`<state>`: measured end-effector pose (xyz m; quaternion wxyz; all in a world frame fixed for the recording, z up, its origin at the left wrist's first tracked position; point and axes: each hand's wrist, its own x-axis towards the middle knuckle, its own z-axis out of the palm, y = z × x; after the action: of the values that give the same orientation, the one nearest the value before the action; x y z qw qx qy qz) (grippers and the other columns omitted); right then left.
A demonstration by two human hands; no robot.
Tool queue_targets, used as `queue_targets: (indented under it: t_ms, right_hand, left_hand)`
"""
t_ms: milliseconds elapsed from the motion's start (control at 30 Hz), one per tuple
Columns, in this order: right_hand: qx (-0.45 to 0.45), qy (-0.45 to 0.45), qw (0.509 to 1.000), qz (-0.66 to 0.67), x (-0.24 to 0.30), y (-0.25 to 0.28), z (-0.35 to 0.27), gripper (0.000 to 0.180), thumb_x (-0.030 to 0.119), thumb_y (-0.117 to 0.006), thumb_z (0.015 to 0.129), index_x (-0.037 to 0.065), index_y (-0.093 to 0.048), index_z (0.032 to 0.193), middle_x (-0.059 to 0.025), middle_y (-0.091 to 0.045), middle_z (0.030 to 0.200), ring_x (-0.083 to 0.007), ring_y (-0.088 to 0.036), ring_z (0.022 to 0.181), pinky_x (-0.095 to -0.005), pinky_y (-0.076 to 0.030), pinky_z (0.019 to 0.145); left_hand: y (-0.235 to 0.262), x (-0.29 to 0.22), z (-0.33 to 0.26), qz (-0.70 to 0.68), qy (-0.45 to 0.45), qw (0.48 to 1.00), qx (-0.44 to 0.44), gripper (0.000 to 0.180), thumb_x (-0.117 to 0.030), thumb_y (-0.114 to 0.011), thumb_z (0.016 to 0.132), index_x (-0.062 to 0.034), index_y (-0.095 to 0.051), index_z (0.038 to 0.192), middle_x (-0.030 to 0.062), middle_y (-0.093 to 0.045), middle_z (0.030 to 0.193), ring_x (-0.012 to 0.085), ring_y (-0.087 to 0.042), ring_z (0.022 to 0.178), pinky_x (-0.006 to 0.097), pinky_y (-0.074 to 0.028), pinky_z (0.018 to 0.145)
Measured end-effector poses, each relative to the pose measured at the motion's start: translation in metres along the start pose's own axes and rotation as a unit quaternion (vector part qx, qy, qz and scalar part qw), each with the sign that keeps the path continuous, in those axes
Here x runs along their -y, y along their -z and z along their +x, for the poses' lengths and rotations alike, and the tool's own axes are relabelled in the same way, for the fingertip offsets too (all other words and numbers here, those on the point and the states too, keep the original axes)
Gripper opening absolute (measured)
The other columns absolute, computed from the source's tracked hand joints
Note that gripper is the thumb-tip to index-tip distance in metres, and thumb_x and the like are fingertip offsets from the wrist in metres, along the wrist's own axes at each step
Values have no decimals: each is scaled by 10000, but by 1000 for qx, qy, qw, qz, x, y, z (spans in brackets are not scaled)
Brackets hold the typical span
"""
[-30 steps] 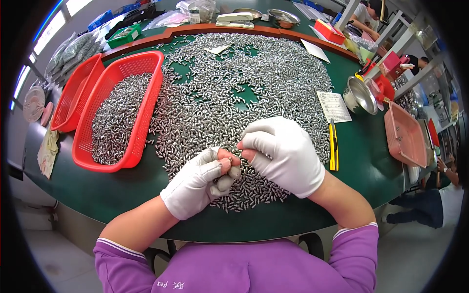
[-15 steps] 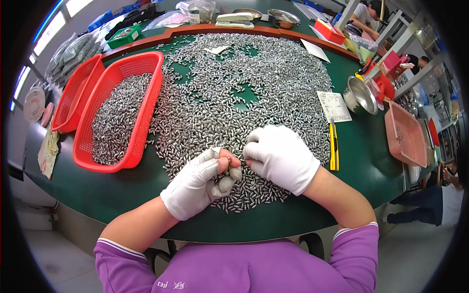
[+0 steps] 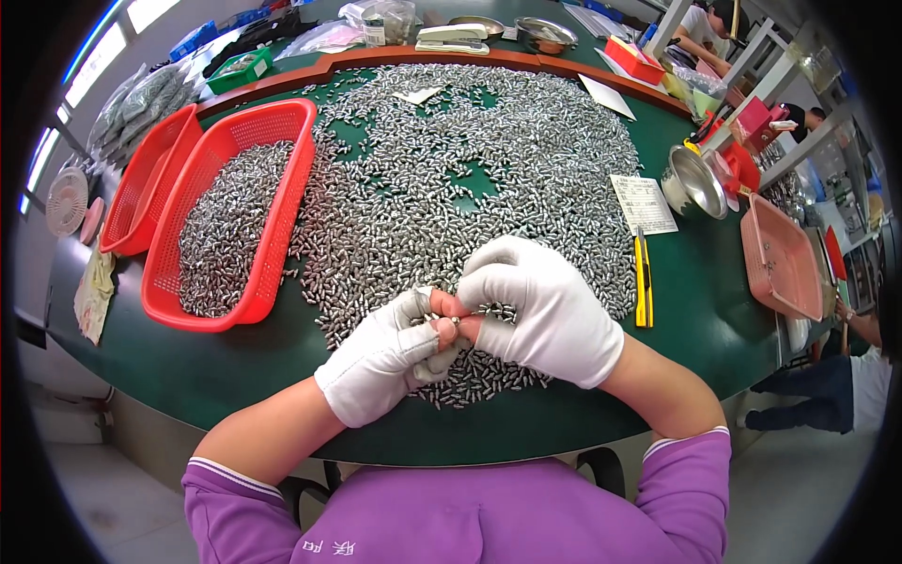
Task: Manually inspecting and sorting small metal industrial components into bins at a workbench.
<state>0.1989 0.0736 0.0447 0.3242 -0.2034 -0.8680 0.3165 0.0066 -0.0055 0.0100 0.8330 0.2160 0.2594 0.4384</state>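
Observation:
Both hands wear white gloves with some fingertips bare, and they meet over the near part of a wide spread of small silvery metal parts (image 3: pixel 413 207). My left hand (image 3: pixel 385 352) is closed, its bare thumb and forefinger pinching a small metal part (image 3: pixel 456 321). My right hand (image 3: pixel 545 310) is closed too, its fingertips touching the left ones at that same part. Whether the right fingers hold a piece of their own is hidden. More metal parts lie below and around both hands on the green table (image 3: pixel 310 376).
A red perforated basket (image 3: pixel 258 282) holding more metal parts stands at left, another red basket (image 3: pixel 141 202) beside it. On the right lie a yellow utility knife (image 3: pixel 643 291), a written paper slip (image 3: pixel 645 205), a metal bowl (image 3: pixel 693 185) and a pink basket (image 3: pixel 782 263). Co-workers sit beyond.
My right hand has moved down and left, bringing its fingertips against those of my left hand. My left hand has shifted slightly to the right, still pinching the small metal part.

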Motion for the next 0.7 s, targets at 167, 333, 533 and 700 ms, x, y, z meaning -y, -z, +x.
queue_targets:
  t_ms: [167, 333, 533, 700]
  right_hand:
    - [20, 42, 997, -60, -1, 3, 2, 187, 131, -751, 742, 88, -713, 920, -80, -642, 874, -267, -632, 782, -361, -521, 694]
    - [5, 16, 986, -167, -8, 7, 0, 305, 166, -759, 749, 99, -680, 1035, -98, -652, 934, -306, -634, 841, -391, -519, 734]
    - [116, -47, 949, -290, -29, 3, -7, 116, 193, -699, 783, 108, -661, 853, -61, -619, 846, -279, -621, 807, -400, -509, 721]
    - [114, -44, 944, -308, -30, 0, -7, 84, 179, -689, 785, 119, -634, 806, -55, -607, 805, -274, -617, 768, -402, -506, 691]
  left_hand:
    - [2, 1, 1, 19, -3, 999, -27, 191, -168, -665, 927, -124, -523, 1046, 5, -567, 910, 67, -439, 687, 189, -356, 588]
    - [7, 2, 1, 0, -29, 999, -19, 148, -172, -651, 936, -109, -544, 1016, 28, -588, 901, 66, -438, 655, 191, -353, 570]
    - [1, 2, 2, 20, -35, 998, -41, 158, -230, -651, 934, -106, -590, 1011, 8, -534, 831, 71, -404, 627, 204, -320, 544]
    - [6, 2, 2, 10, -29, 999, -20, 135, -198, -636, 947, -107, -573, 1025, 27, -618, 924, 69, -479, 662, 192, -366, 564]
